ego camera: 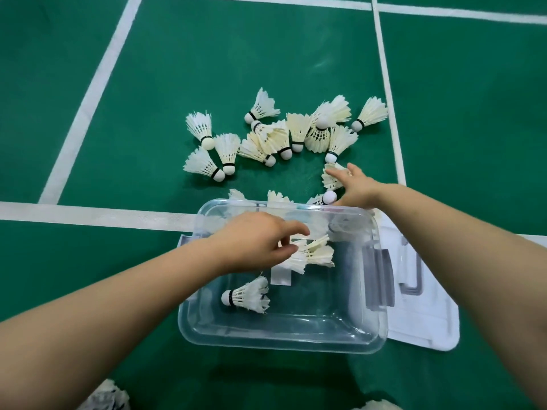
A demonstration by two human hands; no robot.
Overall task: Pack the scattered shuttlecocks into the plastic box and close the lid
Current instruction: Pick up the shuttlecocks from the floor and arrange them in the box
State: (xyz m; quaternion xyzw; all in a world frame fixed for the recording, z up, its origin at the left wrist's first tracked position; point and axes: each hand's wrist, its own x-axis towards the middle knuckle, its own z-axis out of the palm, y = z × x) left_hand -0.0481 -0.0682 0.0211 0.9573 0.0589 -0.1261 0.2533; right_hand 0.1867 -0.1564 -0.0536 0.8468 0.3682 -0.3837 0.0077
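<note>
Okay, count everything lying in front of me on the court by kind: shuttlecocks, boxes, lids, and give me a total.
shuttlecocks: about 19, counting those in the box and in hand; the pile overlaps, so this is not exact
plastic box: 1
lid: 1
Total: about 21

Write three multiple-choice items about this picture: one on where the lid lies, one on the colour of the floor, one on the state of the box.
1. Where does the white plastic lid lie?
A. on the floor, right of the box
B. on top of the box
C. in the left hand

2. What colour is the court floor?
A. blue
B. green with white lines
C. grey

3. The clear plastic box is:
A. closed
B. upside down
C. open, with shuttlecocks inside

Answers: 1 A, the lid lies flat beside the box's right wall. 2 B, the floor shows it. 3 C, one white feather shuttlecock lies inside.
</note>
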